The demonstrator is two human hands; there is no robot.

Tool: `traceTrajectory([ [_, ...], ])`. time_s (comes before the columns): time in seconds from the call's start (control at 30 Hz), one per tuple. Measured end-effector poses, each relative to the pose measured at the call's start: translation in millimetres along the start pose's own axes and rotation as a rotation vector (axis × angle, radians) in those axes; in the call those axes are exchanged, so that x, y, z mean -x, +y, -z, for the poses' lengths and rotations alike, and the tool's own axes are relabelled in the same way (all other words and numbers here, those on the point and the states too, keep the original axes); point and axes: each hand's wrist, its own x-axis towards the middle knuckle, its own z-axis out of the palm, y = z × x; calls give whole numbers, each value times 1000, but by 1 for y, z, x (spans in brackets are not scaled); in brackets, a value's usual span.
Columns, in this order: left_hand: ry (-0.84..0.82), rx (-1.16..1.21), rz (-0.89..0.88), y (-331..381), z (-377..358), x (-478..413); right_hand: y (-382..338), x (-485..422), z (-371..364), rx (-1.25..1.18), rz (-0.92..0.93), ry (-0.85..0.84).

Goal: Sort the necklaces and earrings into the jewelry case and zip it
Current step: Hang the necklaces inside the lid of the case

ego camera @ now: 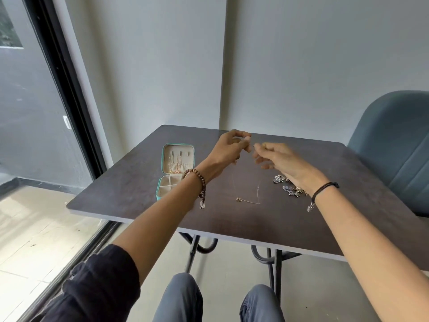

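A thin gold necklace (248, 201) hangs from both my hands above the middle of the dark table (120, 191), its pendant end resting on the tabletop. My left hand (229, 149) pinches one end of the chain and my right hand (271, 159) pinches the other, close together. The teal jewelry case (176, 170) lies open at the left, lid up, with gold chains hanging in the lid and beige compartments below. Silver earrings (291, 190) lie in small clusters on the table under my right wrist.
A blue upholstered chair (394, 145) stands at the table's right side. A glass door with a black frame (69, 89) runs along the left. The table's far edge meets the white wall. My knees are below the near edge.
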Motion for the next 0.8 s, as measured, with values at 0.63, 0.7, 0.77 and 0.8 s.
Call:
traceTrajectory([
  [0.63,-117,249,242,-3,21,11,6,-5,18,-518,-236,347],
  [0.7,-191,218,271,1,22,11,9,-3,17,-484,-240,299],
  [0.77,-274,127,303,6,20,14,9,-2,15,-442,-216,244],
  [0.8,-300,102,310,8,18,15,8,-1,14,-424,-203,222],
])
